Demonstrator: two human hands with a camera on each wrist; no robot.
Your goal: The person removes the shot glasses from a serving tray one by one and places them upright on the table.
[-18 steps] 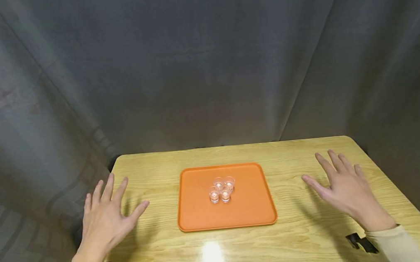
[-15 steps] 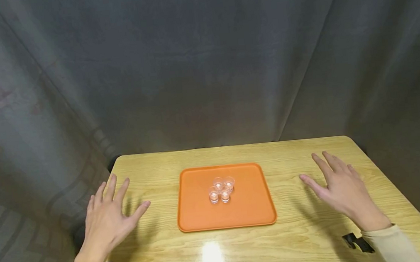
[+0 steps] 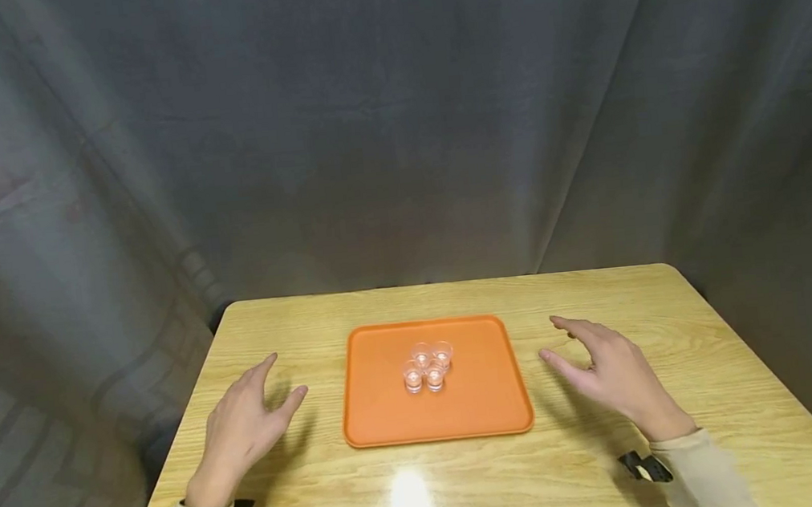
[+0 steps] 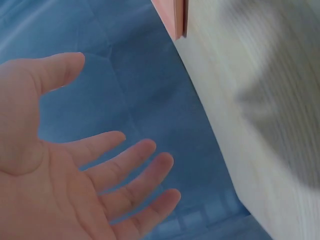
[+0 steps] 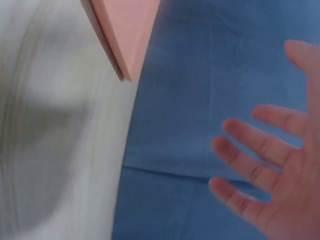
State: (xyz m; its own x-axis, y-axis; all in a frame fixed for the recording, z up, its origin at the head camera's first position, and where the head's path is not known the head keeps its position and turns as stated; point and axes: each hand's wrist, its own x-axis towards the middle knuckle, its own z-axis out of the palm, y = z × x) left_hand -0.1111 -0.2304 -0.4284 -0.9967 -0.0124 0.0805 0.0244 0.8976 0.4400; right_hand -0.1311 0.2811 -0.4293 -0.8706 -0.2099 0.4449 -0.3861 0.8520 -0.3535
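Orange tray [image 3: 392, 424] lies flat on the wood-grain table [image 3: 513, 482], bearing four small clear cups [image 3: 434, 376] in a close cluster near its middle. My left hand [image 3: 243, 425] hovers over the table by the tray's left side — fingers loosely extended, thumb spread away, nothing held. My right hand [image 3: 616, 376] hovers by the right side, nearer the tray's edge — fingers slightly bent, thumb apart, likewise holding nothing. Dark curtain [image 3: 380, 127] hangs behind the table.
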